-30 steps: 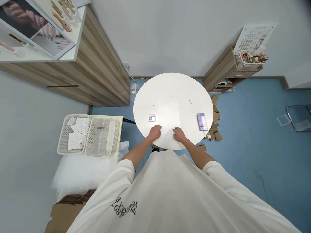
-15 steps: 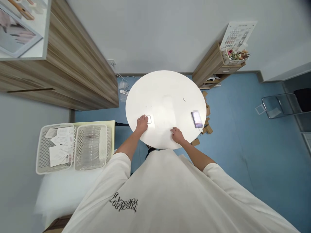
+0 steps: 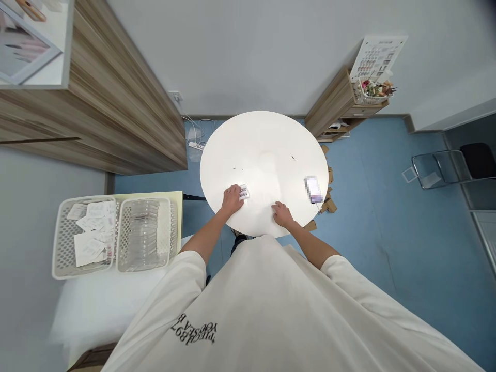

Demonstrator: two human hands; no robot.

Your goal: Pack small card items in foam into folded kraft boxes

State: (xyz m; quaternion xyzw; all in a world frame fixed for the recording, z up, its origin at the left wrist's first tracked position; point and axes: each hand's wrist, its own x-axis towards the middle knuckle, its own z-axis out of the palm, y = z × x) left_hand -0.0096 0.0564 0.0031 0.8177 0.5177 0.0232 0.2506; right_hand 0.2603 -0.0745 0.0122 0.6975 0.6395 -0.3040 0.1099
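Case (image 3: 244, 192) at the round table's (image 3: 263, 134) near left, apparently not yet lifted — the left hand (image 3: 231, 200) touches it, though I cannot tell whether its fingers grip; the right hand (image 3: 282, 214) rests loosely open, empty.

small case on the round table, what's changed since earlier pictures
The left hand has moved from the near side of the small case onto its left end; whether the fingers grip it is unclear. The case has shifted right across the round table. The right hand stays by the near edge; the phone hasn't moved.
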